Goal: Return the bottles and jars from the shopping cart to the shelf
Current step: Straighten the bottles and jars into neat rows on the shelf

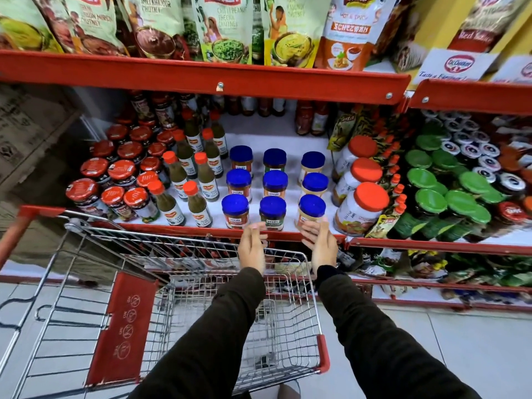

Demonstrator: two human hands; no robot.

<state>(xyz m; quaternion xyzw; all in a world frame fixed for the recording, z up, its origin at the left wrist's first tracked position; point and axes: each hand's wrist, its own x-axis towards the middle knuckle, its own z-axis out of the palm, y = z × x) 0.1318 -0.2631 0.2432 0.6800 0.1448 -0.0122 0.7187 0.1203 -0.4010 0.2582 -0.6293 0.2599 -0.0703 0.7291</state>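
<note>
Hands are held at the front edge of the shelf (178, 229), above the shopping cart (290, 335). The left hand (252, 245) is spread and empty, its fingers just before the middle blue-lidded jar (272, 212) of the front row. The right hand (320, 242) is loosely cupped beside the right-hand front jar (311, 210), fingertips touching or nearly touching its label; a firm grip cannot be confirmed. Nine blue-lidded jars are seen in three rows near the front edge, and the cart basket appears emptied, though part is hidden by the sleeves. The step is judged to be final straightening: the front jar should be nudged square, labels faced outward, kept back from the lip.
</note>
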